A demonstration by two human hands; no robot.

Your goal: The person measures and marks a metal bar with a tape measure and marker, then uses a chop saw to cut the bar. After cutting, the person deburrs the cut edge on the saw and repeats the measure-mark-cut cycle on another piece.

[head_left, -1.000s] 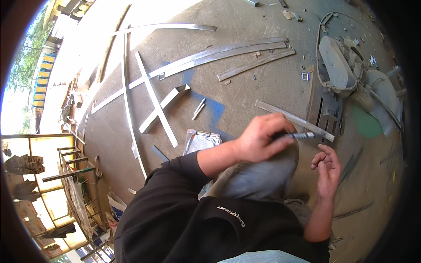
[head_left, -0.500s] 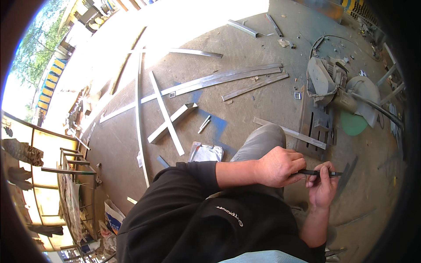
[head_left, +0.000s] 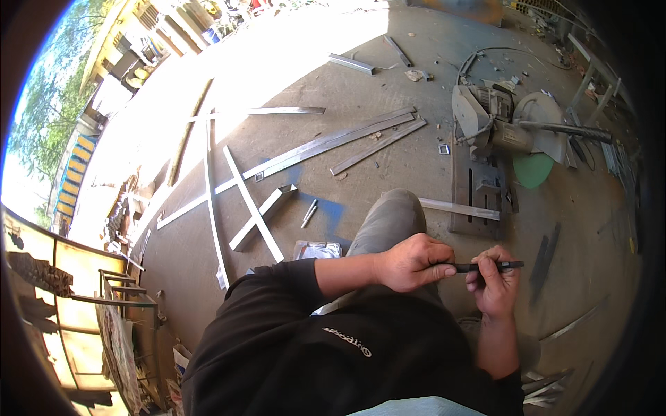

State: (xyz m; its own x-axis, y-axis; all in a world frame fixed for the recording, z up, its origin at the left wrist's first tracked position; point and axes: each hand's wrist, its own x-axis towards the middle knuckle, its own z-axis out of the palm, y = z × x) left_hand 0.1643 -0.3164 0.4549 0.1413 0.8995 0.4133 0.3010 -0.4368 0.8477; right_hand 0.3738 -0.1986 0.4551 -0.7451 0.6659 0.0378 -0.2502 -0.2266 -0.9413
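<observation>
In front of my lap, my left hand (head_left: 415, 263) is closed around one end of a slim, straight black stick-like thing (head_left: 467, 267). My right hand (head_left: 495, 281) pinches its other end between thumb and fingers, and a short tip sticks out past them. What kind of thing it is I cannot make out. Beyond my left forearm a flat board with a shiny sheet (head_left: 317, 249) lies on the floor. Two short slim rods (head_left: 309, 213) lie a little farther off.
A cut-off saw (head_left: 496, 132) with a slotted base (head_left: 479, 201) stands at the right. A flat metal strip (head_left: 461, 209) rests across that base. Long metal bars (head_left: 305, 149) and a box-section tube (head_left: 263, 218) lie crossed on the floor. A metal rack (head_left: 132, 305) stands at the left.
My view has turned, so the floor things and saw sit farther left in the picture. Both hands keep their hold on the black stick-like thing, with little change in their grip.
</observation>
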